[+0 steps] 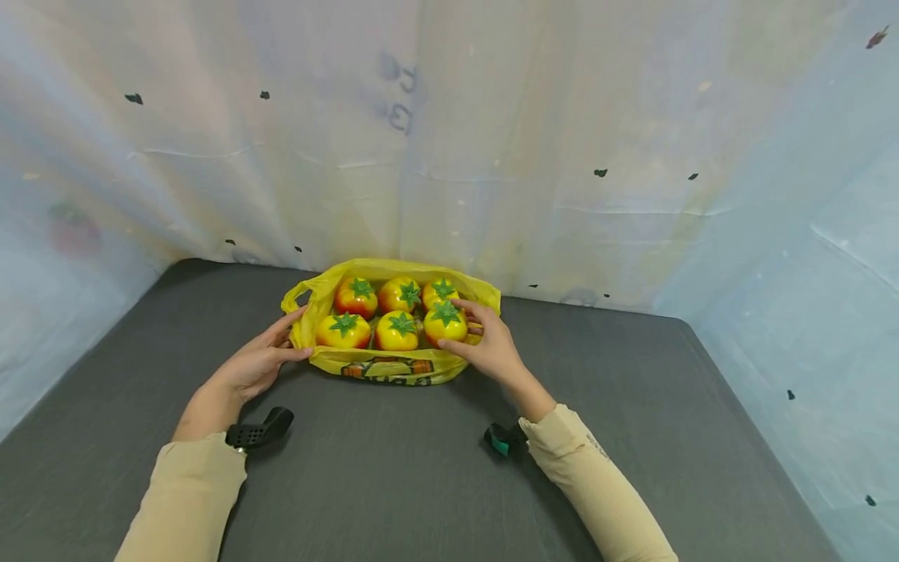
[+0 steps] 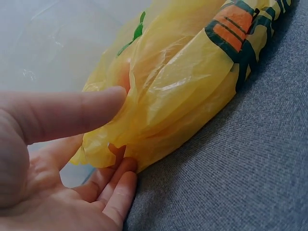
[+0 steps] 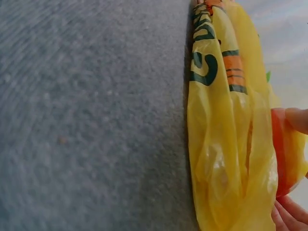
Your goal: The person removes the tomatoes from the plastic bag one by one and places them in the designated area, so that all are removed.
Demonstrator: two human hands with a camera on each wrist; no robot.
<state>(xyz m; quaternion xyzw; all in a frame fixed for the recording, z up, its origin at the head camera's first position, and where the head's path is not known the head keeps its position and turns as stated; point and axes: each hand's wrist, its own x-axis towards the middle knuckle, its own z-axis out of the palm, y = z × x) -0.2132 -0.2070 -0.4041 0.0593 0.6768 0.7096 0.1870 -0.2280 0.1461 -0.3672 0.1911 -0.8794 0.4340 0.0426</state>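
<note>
A yellow plastic bag (image 1: 393, 367) lies open-mouthed near the back of the table. Inside it sit several red-and-yellow tomatoes (image 1: 396, 331) with green star-shaped tops, in two rows. At the bag's left end, my left hand (image 1: 254, 365) holds the plastic; in the left wrist view the thumb (image 2: 91, 111) is on the near side and the other fingers are beneath. My right hand (image 1: 495, 348) pinches the front right tomato (image 1: 445, 323) between thumb and fingers, at the bag's right end. In the right wrist view, only part of that tomato (image 3: 285, 156) shows beyond the bag.
The dark grey table (image 1: 379, 484) meets a pale hanging sheet (image 1: 477, 156) right behind the bag. Another sheet (image 1: 794, 312) closes off the right side. Black wrist devices (image 1: 261, 429) sit at both cuffs.
</note>
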